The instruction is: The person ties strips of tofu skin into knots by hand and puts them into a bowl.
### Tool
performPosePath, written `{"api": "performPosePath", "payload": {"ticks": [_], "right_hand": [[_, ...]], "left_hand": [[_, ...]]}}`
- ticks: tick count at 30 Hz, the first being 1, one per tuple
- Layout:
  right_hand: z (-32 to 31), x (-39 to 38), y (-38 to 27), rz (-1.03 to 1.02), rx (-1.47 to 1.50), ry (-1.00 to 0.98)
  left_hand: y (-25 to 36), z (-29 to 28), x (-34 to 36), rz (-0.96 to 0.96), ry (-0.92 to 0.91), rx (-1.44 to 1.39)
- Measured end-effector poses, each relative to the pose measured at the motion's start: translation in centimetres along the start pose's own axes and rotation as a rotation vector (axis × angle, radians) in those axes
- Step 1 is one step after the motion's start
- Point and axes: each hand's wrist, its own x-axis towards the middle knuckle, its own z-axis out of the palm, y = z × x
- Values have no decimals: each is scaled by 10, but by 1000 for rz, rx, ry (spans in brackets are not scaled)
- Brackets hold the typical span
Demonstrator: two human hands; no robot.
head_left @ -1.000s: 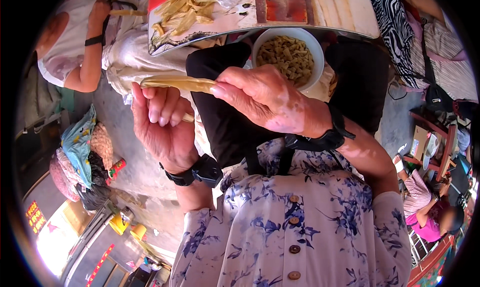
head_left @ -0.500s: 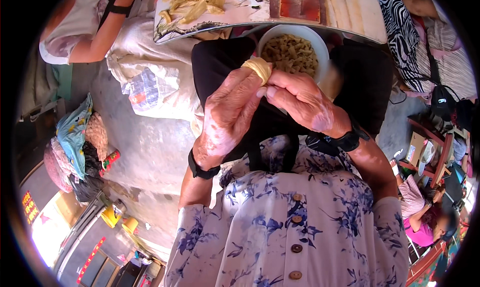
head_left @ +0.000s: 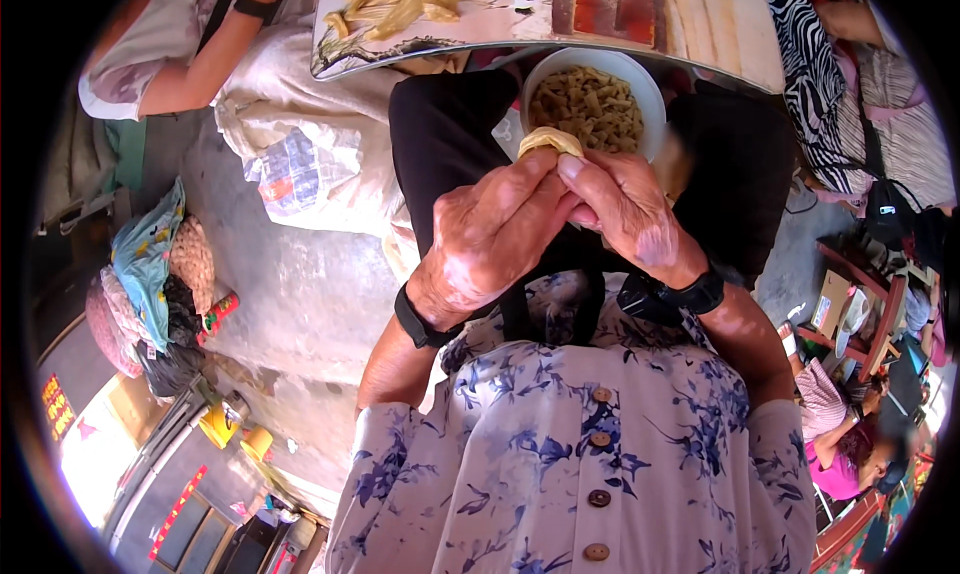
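Observation:
A pale yellow, soft-looking strip (head_left: 550, 142) is bunched in a loop at the fingertips of both hands. My left hand (head_left: 490, 229) has its fingers closed on the strip from the left. My right hand (head_left: 635, 214) pinches it from the right, thumb on top. The fingers of the two hands touch, and they hide the strip's lower part. Just beyond the hands, a white bowl (head_left: 654, 109) between my knees holds many small yellowish pieces (head_left: 585, 104). More long yellow strips (head_left: 400, 9) lie in a pile on the table.
The table (head_left: 720, 34) stands at the far side, with a red-and-brown board (head_left: 612, 16) on it. A pale cloth sack (head_left: 330, 114) lies left of my knees. Another person's arm (head_left: 205, 84) is at far left, and bagged goods (head_left: 145, 274) sit on the floor.
Both hands have shifted slightly right with the strip. My right thumb has moved up onto the strip, and the loop now sits wider across the fingertips.

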Motion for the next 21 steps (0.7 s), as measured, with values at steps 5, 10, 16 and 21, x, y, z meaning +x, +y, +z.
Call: {"api": "performPosePath", "payload": {"ticks": [5, 10, 16, 21], "right_hand": [[-2, 2, -3, -44, -13, 96], [-2, 0, -1, -67, -36, 77], [-1, 1, 9, -290, -210, 41], [-6, 4, 14, -408, -307, -68]], "left_hand": [[-1, -3, -9, -82, 135, -36], [-9, 0, -20, -768, 281, -956], [-14, 6, -11, -943, 295, -1314], [-14, 11, -8, -999, 294, -1429]]}}
